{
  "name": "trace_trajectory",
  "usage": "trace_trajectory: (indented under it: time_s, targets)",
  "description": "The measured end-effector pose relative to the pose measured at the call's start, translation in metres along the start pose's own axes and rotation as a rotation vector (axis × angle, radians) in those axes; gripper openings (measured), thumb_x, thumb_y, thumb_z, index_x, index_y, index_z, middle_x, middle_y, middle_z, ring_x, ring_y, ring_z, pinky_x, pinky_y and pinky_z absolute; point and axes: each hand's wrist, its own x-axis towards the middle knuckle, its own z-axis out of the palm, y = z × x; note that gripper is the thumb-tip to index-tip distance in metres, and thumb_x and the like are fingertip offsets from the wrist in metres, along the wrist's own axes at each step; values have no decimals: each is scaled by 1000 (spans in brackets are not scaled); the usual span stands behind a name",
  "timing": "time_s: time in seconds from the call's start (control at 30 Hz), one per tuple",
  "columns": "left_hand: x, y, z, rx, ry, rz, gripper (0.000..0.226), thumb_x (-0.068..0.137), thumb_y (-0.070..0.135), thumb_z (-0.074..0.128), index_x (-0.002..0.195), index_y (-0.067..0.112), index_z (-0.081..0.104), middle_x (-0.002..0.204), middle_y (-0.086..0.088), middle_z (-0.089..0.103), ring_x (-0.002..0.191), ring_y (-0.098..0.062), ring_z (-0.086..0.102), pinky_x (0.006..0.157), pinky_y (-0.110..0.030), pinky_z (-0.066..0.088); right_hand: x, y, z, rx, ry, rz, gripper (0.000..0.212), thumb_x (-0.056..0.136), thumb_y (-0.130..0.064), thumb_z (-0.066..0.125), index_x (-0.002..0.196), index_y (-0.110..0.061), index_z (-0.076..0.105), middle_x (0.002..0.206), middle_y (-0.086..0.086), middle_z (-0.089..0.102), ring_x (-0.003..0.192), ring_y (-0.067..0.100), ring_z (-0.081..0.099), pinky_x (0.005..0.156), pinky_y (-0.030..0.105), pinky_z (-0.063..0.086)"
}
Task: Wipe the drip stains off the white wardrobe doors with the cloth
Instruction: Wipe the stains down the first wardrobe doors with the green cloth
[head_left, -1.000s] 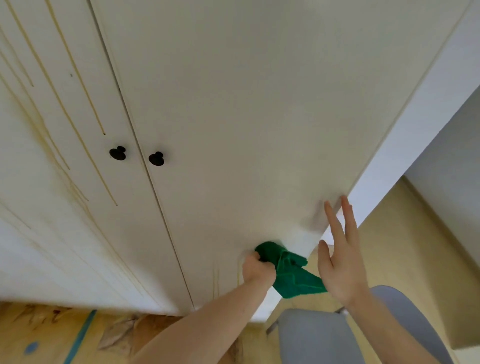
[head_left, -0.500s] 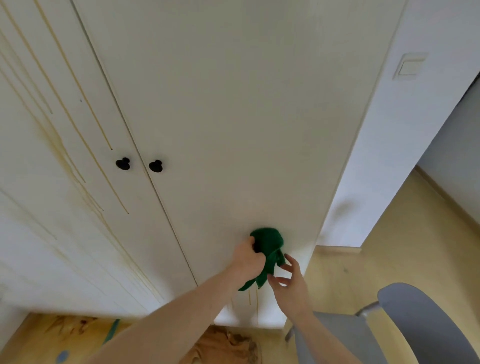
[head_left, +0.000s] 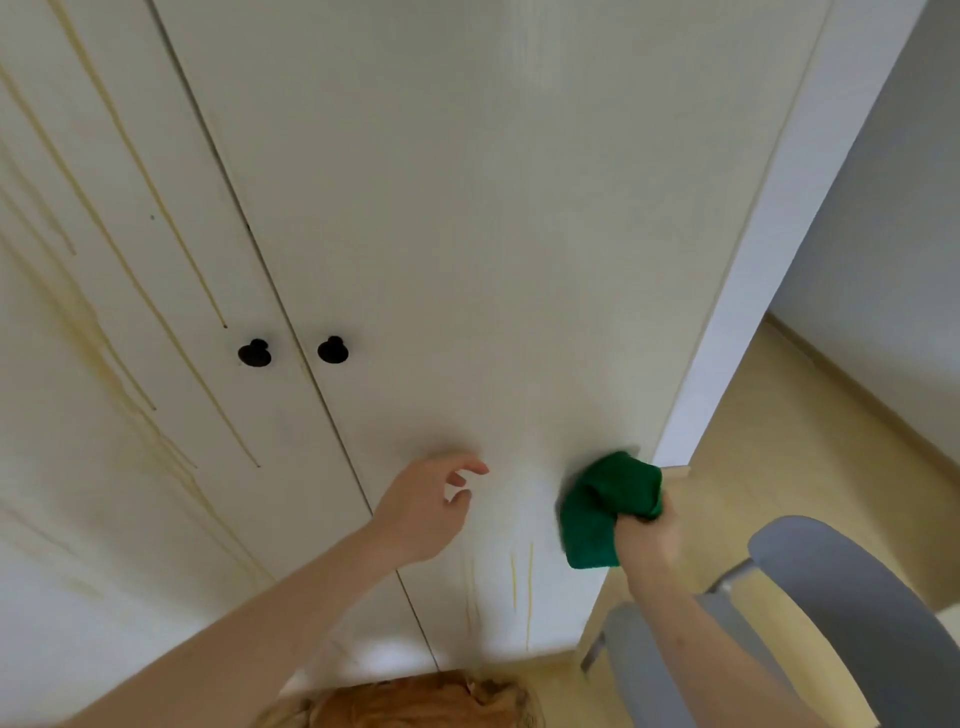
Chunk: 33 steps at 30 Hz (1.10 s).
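The white wardrobe's right door (head_left: 493, 234) fills the middle of the view. Its left door (head_left: 130, 364) carries long yellow-brown drip stains (head_left: 156, 312). A few short yellow drips (head_left: 522, 582) remain low on the right door. My right hand (head_left: 647, 535) grips a bunched green cloth (head_left: 605, 506) and presses it against the right door near its lower right edge. My left hand (head_left: 428, 506) hovers empty in front of the door, fingers loosely curled, left of the cloth.
Two black knobs (head_left: 254, 353) (head_left: 332, 349) flank the door gap. A grey chair (head_left: 852, 613) stands close at the lower right. A brownish stain or object (head_left: 415, 701) lies on the wooden floor (head_left: 779, 441) at the wardrobe's foot. A white wall (head_left: 883, 234) runs on the right.
The cloth passed from my left hand to my right hand and moved right toward the door's edge. My left hand let go and drew back to the left.
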Motion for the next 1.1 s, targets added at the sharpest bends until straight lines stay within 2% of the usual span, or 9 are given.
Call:
trace_trajectory:
  time_s: [0.1, 0.4, 0.43, 0.5, 0.57, 0.73, 0.83, 1.0, 1.1]
  targets:
    - [-22, -33, -38, -20, 17, 22, 40, 93, 12, 58, 113, 46, 60, 123, 26, 57, 108, 4, 56, 82, -20, 52, -28, 11, 33, -42, 32, -59, 45, 86, 9, 44, 109, -28, 56, 112, 7, 62, 98, 33, 59, 88, 45, 54]
    - [-37, -77, -82, -88, -16, 54, 56, 92, 6, 61, 138, 35, 47, 128, 24, 52, 114, 4, 51, 84, -12, 48, -123, 62, 173, -128, -146, -44, 50, 80, 16, 47, 109, -24, 55, 120, 6, 54, 103, 28, 57, 96, 44, 57]
    - [-37, -76, -82, -89, -22, 58, 58, 92, 7, 61, 139, 36, 46, 129, 24, 52, 115, 3, 51, 85, -13, 49, -130, 62, 181, -128, -182, -38, 50, 79, 15, 46, 110, -24, 55, 119, 6, 53, 105, 29, 58, 93, 44, 59]
    - [-36, -74, -81, -100, -24, 60, 60, 92, 7, 61, 141, 36, 44, 130, 22, 51, 116, 2, 51, 86, -16, 50, -137, 63, 189, -109, -238, -20, 52, 77, 15, 43, 112, -22, 58, 116, 7, 55, 102, 32, 61, 69, 33, 63]
    - [-36, -73, -80, -99, -20, 72, 60, 92, 9, 61, 142, 36, 43, 132, 21, 50, 116, 2, 51, 89, -20, 51, -137, 63, 183, -76, -269, -10, 51, 76, 16, 41, 108, -19, 59, 109, 7, 60, 98, 32, 61, 51, 19, 51]
    - [-37, -70, -76, 117, 20, 276, 53, 94, 13, 56, 138, 41, 45, 133, 31, 42, 119, 6, 48, 93, -21, 50, -118, 57, 137, 25, -217, 9, 42, 78, 15, 39, 99, -19, 53, 96, 14, 62, 89, 32, 60, 65, 34, 47]
    - [-31, -65, -72, 339, 22, 511, 46, 93, 12, 57, 131, 37, 54, 136, 22, 45, 119, 2, 49, 91, -17, 47, -97, 54, 99, 73, -95, 7, 38, 84, 13, 39, 98, -19, 52, 91, 15, 60, 79, 28, 54, 64, 34, 45]
    - [-4, -72, -43, 540, 42, 794, 46, 79, 3, 68, 119, 25, 66, 148, 3, 48, 141, -22, 41, 114, -40, 37, -51, 64, 59, 92, 98, -88, 37, 86, 12, 43, 109, -16, 51, 96, 11, 59, 86, 29, 56, 64, 32, 43]
    - [5, -90, -21, 664, 128, 861, 55, 77, 5, 70, 129, 22, 65, 161, -6, 34, 153, -27, 24, 119, -49, 31, -18, 89, 54, 92, 124, -198, 45, 81, 8, 44, 117, -17, 52, 108, 16, 58, 94, 32, 55, 67, 35, 45]
